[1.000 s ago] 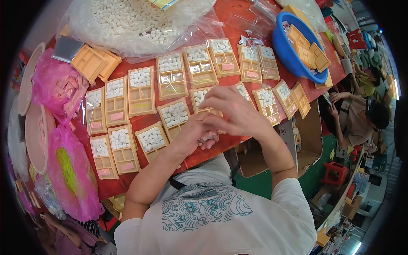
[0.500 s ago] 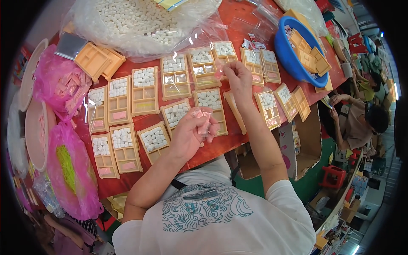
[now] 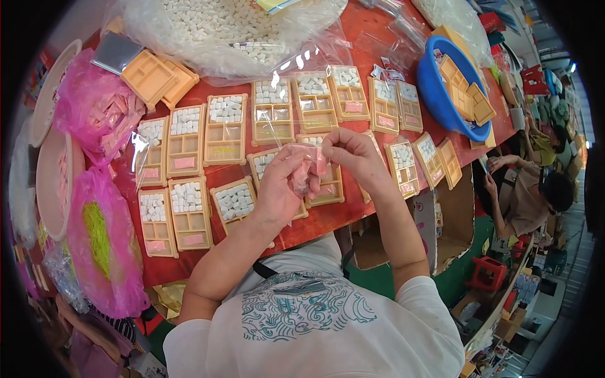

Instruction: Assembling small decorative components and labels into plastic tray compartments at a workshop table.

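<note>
My left hand (image 3: 280,189) is closed around several small pink packets (image 3: 305,173) in clear wrapping, held over the middle of the table. Beside it, my right hand (image 3: 360,160) pinches the edge of one of these packets between thumb and fingers. Below and around both hands stand beige compartment trays, each with small white blocks in its large section. One far tray (image 3: 340,94) has a pink packet (image 3: 354,106) lying in a lower compartment. Under my hands, another tray (image 3: 332,192) is partly hidden.
A big clear bag of white blocks (image 3: 214,25) lies at the far side. Pink bags (image 3: 94,126) and pale round basins (image 3: 53,189) stand at the left. A blue basin (image 3: 435,94) holding beige trays is at the right, with a co-worker (image 3: 526,189) beyond it.
My right hand has come back from the far tray to my left hand. A pink packet it held now lies in that tray. The view has shifted slightly.
</note>
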Tool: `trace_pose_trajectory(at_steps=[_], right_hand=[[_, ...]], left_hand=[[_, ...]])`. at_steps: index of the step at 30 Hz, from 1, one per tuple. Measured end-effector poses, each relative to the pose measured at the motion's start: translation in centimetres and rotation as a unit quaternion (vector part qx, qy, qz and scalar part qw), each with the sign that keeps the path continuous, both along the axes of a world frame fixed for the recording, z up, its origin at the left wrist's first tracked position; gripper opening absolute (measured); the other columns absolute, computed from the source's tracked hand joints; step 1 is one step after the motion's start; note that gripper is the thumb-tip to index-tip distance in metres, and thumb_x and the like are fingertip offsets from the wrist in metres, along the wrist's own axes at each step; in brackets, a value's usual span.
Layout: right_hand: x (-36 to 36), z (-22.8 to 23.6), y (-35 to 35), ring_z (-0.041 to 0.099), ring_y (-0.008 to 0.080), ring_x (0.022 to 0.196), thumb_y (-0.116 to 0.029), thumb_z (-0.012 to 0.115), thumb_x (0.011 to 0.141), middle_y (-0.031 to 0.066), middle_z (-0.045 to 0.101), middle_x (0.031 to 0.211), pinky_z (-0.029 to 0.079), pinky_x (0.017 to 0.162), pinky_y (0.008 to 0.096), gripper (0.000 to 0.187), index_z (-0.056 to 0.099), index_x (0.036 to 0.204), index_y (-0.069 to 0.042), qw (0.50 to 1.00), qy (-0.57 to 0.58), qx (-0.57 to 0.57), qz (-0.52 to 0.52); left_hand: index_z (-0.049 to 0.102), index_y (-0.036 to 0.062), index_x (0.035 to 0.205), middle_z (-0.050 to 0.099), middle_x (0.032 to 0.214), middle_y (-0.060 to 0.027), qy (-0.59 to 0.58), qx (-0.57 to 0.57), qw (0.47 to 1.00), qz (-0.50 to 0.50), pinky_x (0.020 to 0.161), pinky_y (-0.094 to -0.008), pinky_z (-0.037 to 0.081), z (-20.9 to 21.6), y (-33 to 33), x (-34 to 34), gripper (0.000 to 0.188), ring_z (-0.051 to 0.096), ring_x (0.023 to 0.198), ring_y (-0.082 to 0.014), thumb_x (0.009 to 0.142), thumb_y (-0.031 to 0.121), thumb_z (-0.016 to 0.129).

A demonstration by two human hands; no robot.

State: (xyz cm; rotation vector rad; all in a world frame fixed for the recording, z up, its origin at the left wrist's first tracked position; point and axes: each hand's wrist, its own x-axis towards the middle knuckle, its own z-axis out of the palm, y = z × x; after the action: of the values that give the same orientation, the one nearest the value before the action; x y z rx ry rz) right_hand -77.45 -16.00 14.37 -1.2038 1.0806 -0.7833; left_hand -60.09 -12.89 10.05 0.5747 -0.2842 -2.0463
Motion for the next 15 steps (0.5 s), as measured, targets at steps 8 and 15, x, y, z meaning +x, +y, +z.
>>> trace_pose_trajectory(at_steps=[8,15], right_hand=[[-1.8,-3.2,-2.9,0.056,0.0054,0.069,-0.003,0.056,0.087,0.0018,0.062,0.079,0.043,0.062,0.0193,0.005,0.059,0.091,-0.001,0.978,0.013,-0.115,-0.175],[0.2,-6.3,-5.9,0.056,0.0054,0.067,0.002,0.05,0.088,0.0037,0.062,0.076,0.044,0.06,0.0194,0.005,0.054,0.086,-0.002,0.925,0.119,-0.206,-0.298]], left_hand=[[0.056,0.0047,0.099,0.061,0.079,-0.0098,-0.054,0.022,0.996,0.066,0.048,-0.0288,0.043,-0.3,1.1,1.0,0.017,0.058,0.059,-0.0174,0.094,0.021,0.052],[0.056,0.0063,0.095,0.063,0.08,-0.0101,-0.054,0.044,0.996,0.063,0.048,-0.03,0.044,-0.2,2.3,1.6,0.013,0.059,0.06,-0.0185,0.094,0.019,0.052]])
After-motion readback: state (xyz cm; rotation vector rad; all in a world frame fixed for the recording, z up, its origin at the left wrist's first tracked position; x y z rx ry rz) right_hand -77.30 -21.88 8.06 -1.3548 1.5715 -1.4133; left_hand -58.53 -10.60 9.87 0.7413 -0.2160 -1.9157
